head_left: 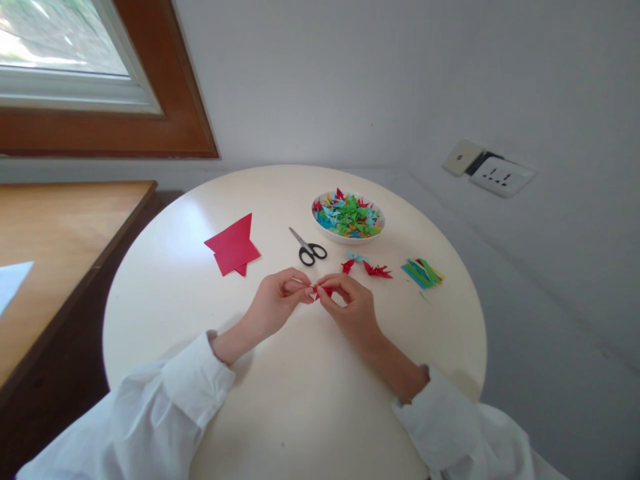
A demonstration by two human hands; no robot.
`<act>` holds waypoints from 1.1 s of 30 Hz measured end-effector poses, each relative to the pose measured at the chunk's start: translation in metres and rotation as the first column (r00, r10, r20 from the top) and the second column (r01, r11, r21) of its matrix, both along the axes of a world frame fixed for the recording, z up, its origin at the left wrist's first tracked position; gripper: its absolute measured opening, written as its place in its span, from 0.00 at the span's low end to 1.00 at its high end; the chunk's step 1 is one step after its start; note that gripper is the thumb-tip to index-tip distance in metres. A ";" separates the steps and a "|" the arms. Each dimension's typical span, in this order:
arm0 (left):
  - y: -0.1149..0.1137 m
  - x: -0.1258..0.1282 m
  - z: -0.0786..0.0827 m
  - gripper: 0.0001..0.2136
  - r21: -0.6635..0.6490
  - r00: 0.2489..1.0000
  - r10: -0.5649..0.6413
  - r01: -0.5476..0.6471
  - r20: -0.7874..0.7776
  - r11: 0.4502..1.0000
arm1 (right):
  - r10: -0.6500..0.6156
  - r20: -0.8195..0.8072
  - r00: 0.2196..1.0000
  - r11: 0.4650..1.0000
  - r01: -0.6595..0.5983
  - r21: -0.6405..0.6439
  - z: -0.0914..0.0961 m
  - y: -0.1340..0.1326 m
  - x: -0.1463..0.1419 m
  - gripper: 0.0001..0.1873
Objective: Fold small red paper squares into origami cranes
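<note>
Both hands meet over the middle of a round cream table (200,373). My left hand (277,300) and my right hand (350,303) each pinch a small red folded paper piece (320,291) between their fingertips. Just beyond the right hand lie two or three small folded paper cranes, red (379,270) and light blue (356,257). Black-handled scissors (307,248) lie just past the hands. Red paper sheets (234,247) lie to the left of the scissors.
A white bowl (349,235) full of several coloured paper cranes stands behind the scissors. Green and blue paper strips (423,272) lie at the right. A wooden desk (55,253) adjoins the table at left. A wall socket (501,175) is on the right wall.
</note>
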State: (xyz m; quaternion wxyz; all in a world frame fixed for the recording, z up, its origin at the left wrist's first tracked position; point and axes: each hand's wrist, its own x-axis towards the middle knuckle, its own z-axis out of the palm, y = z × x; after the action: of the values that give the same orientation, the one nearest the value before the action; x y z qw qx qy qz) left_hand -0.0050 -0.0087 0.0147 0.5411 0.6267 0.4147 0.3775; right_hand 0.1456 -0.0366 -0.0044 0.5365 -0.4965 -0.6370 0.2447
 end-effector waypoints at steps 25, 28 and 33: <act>0.000 0.002 -0.001 0.06 -0.012 0.998 -0.020 0.021 0.051 1.000 | 0.074 0.010 0.997 0.997 -0.074 -0.009 0.001 0.001 -0.003 0.03; -0.001 0.002 -0.001 0.04 0.024 0.999 -0.020 0.019 0.049 1.000 | 0.077 0.023 0.997 0.997 -0.077 -0.008 0.000 0.002 -0.003 0.03; -0.001 0.002 -0.003 0.03 0.060 0.998 -0.031 0.028 0.057 0.998 | 0.074 0.024 0.997 0.997 -0.074 -0.018 -0.001 0.002 -0.003 0.02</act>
State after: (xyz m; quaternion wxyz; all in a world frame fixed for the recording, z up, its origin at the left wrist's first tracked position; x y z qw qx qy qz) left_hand -0.0030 -0.0092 0.0117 0.5396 0.6374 0.3781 0.3995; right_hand 0.1423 -0.0349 -0.0054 0.5149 -0.4801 -0.6593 0.2640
